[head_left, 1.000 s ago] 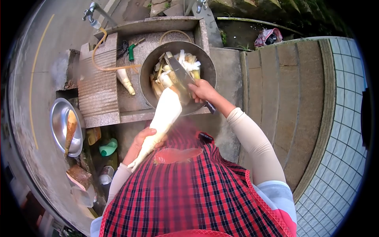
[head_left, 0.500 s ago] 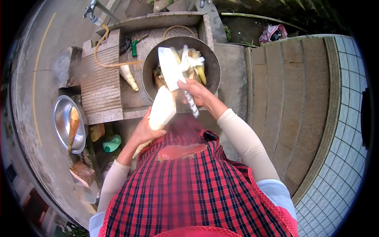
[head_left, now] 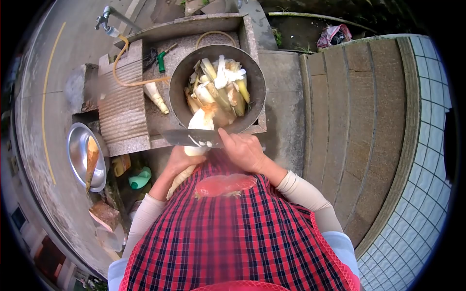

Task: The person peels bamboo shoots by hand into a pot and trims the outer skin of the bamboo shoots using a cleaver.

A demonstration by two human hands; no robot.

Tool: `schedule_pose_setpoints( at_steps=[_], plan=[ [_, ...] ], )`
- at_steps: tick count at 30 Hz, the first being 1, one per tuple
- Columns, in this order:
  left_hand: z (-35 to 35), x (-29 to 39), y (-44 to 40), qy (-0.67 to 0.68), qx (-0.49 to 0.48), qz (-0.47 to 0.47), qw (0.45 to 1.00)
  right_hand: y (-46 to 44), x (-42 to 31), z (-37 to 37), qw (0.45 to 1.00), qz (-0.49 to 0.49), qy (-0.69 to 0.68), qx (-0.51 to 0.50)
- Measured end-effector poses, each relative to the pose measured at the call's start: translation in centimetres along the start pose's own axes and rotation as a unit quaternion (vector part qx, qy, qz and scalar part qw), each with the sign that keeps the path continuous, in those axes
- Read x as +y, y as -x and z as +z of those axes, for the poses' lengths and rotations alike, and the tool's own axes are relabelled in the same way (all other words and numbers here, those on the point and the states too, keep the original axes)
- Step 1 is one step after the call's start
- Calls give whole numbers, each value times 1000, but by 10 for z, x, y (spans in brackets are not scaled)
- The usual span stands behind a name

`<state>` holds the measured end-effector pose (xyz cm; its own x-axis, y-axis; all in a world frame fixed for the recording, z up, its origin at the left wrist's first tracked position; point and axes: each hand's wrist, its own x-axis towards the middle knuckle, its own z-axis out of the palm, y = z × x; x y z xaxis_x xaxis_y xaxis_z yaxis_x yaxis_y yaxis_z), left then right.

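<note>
My left hand [head_left: 180,161] is wrapped around a pale, peeled bamboo shoot [head_left: 201,120], held lengthwise with its thick, brown-stained end over the rim of a deep round pot [head_left: 260,80]. The narrow ringed end passes under my left wrist toward the apron. In my right hand [head_left: 243,153] is a cleaver [head_left: 177,137], its handle hidden by the fingers. The wide blade lies across the shoot, just beyond my left hand, with white bits stuck to it. Peelings and cut pieces [head_left: 221,89] fill much of the pot.
Another peeled shoot [head_left: 156,98] lies on the sink floor, near a green-handled tool [head_left: 161,61]. An orange hose [head_left: 116,68] runs from the tap [head_left: 103,20]. At left, a metal basin [head_left: 77,167] holds a brownish shoot [head_left: 91,157]. Stone steps [head_left: 359,111] are at right.
The cleaver has come down from over the pot and turned crosswise onto the shoot. My right hand has moved lower, toward me. The left hand still grips the shoot.
</note>
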<state>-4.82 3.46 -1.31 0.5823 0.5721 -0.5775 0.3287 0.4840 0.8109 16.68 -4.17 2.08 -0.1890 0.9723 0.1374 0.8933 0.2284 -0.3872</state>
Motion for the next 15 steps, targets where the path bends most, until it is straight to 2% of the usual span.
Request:
schedule_pose_setpoints(
  at_steps=[5, 11, 15],
  plan=[
    [4, 9, 0, 15, 12, -58, 998, 2, -4, 14, 1000, -17, 18, 4],
    [3, 10, 0, 39, 8, -83, 996, -1, -4, 14, 997, -27, 66, -16],
    [1, 9, 0, 9, 10, -67, 998, -1, -1, 15, 997, -44, 61, -11]
  ],
)
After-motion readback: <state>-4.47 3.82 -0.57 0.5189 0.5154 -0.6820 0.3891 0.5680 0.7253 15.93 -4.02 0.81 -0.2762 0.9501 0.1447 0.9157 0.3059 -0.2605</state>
